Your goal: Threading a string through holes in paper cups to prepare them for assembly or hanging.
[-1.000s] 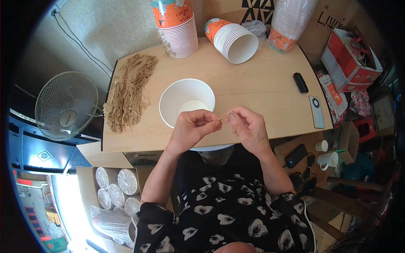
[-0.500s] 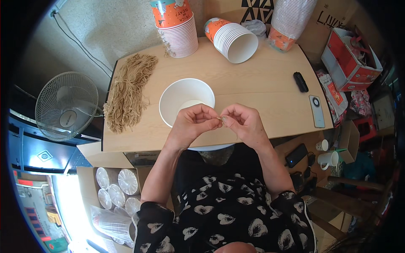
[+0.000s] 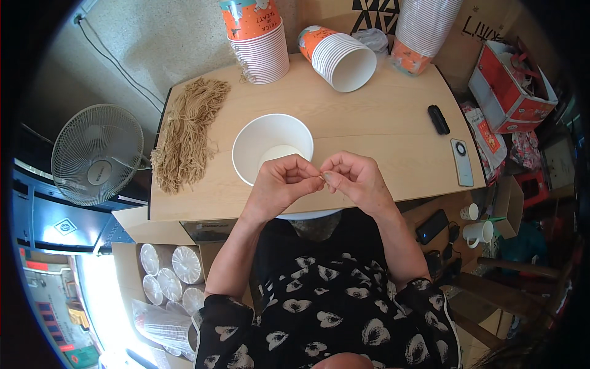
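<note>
Here the left hand (image 3: 279, 187) and right hand (image 3: 359, 184) pinch a thin tan fibre strand (image 3: 322, 177) at meeting fingertips, presumably for fine control, just beside the round white paper bucket (image 3: 249, 147), the loose tan yarn bundle (image 3: 190, 132) lying leftward, seemingly within reach.

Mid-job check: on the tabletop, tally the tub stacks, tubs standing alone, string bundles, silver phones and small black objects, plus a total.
Tub stacks: 3
Lone white tub: 1
Tan string bundle: 1
Silver phone: 1
Small black object: 1
Total: 7
</note>
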A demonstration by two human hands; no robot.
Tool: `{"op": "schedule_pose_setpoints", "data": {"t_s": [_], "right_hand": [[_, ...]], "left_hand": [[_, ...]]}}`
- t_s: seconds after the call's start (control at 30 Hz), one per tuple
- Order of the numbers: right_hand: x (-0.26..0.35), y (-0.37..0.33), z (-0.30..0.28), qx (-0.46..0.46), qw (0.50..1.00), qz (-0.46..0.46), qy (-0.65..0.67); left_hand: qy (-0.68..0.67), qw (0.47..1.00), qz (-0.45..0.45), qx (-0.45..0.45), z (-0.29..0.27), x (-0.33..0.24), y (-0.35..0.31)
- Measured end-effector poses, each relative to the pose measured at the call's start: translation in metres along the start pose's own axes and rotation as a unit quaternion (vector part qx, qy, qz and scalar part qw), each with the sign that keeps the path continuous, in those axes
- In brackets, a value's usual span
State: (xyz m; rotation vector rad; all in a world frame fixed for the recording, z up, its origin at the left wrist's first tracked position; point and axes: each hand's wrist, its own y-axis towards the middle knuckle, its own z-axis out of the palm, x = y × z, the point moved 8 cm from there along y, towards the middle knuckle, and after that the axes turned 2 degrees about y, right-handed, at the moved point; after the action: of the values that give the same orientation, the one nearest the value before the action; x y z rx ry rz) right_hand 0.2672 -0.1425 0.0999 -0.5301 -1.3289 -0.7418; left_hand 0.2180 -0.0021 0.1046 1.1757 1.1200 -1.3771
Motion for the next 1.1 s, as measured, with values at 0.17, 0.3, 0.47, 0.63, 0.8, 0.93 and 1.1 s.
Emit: {"op": "schedule_pose_setpoints", "data": {"t_s": [0.17,0.3,0.47,0.63,0.8,0.93,1.1], "right_hand": [[-0.0022,-0.0023,-0.0004,0.009,1.0,0.014,0.005],[-0.0028,-0.0049,0.0011,0.025,1.0,0.017,0.008],[-0.0036,-0.0062,0.0005,0.03,0.999,0.025,-0.001],[-0.0006,-0.0049,-0.0018,0.03,0.999,0.006,0.034],[0.004,-0.0057,-0.001,0.021,1.0,0.017,-0.016],[0.0012,-0.0051,-0.0002,0.018,0.998,0.002,-0.06],[0.0014,-0.0056,-0.0001,0.015,0.999,-0.007,-0.038]], "left_hand": [[0.003,1.0,0.024,-0.01,0.0025,-0.0032,-0.0016],[-0.015,0.999,0.032,-0.011,0.0,-0.0025,-0.0031],[-0.013,0.999,0.041,-0.008,0.0004,-0.0032,-0.0034],[0.009,0.999,0.049,-0.012,0.0006,-0.0032,-0.0037],[0.029,0.998,0.056,-0.015,0.003,-0.0054,-0.0045],[0.048,0.997,0.052,-0.023,0.0019,-0.0047,-0.0054],[0.062,0.996,0.054,-0.021,0.003,-0.0072,-0.0056]]}}
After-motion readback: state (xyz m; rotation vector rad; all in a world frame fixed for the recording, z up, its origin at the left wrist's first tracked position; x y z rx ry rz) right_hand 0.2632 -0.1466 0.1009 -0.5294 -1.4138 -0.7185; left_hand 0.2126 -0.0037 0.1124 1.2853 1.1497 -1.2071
